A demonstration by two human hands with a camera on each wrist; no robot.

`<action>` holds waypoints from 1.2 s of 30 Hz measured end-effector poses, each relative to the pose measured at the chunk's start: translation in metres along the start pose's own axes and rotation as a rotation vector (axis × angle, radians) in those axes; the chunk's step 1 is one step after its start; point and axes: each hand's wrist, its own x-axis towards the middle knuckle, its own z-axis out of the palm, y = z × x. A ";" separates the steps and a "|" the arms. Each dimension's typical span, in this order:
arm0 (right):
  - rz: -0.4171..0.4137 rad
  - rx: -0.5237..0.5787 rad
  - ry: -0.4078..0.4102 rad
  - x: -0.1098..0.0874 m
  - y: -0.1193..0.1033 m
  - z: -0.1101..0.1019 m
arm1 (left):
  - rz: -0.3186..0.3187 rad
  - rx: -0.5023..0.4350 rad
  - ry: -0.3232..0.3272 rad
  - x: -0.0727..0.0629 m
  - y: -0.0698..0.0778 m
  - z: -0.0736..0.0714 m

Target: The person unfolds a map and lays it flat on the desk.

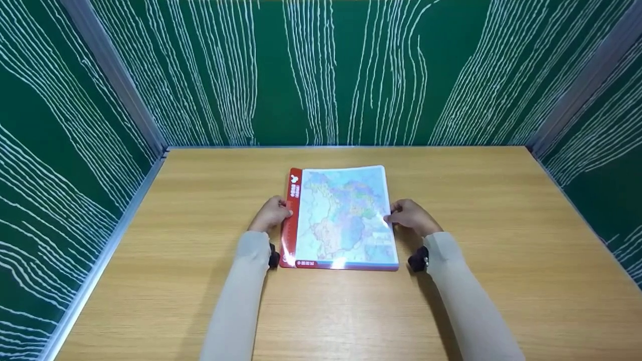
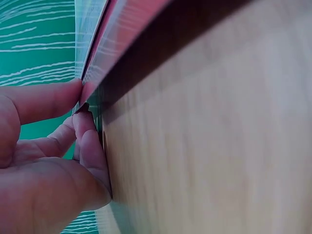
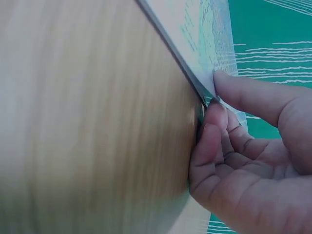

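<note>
A glossy map sheet (image 1: pixel 346 215) with a red band down its left side lies flat in the middle of the wooden table, its printed map in pale blue and pastel patches. At its left edge my left hand (image 1: pixel 271 213) pinches the red border, thumb on top and fingers beneath, as the left wrist view shows with the hand (image 2: pixel 53 146) at the edge. Opposite, my right hand (image 1: pixel 412 215) pinches the right edge the same way. In the right wrist view the thumb of that hand (image 3: pixel 258 141) presses the top face, curled fingertips under the rim.
The wooden table (image 1: pixel 150 281) spreads around the map on all sides. Green panels (image 1: pixel 271 75) with white wavy lines stand behind and at both sides, joined by grey metal posts (image 1: pixel 120 80). Dark wrist devices (image 1: pixel 419 259) sit at the sleeve cuffs.
</note>
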 end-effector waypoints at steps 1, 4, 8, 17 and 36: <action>-0.012 0.003 -0.002 0.000 0.000 0.000 | 0.009 -0.003 0.001 0.000 0.000 0.000; -0.029 0.018 -0.002 0.000 0.000 0.001 | 0.028 -0.009 -0.002 0.000 0.000 0.001; -0.019 0.020 0.015 -0.001 -0.001 0.004 | 0.023 -0.017 -0.014 -0.002 0.000 0.000; 0.011 0.002 0.074 -0.001 -0.004 0.005 | 0.037 -0.029 -0.008 -0.003 -0.001 -0.003; -0.048 0.217 0.043 0.004 0.007 0.007 | 0.016 0.027 0.048 -0.004 -0.003 -0.005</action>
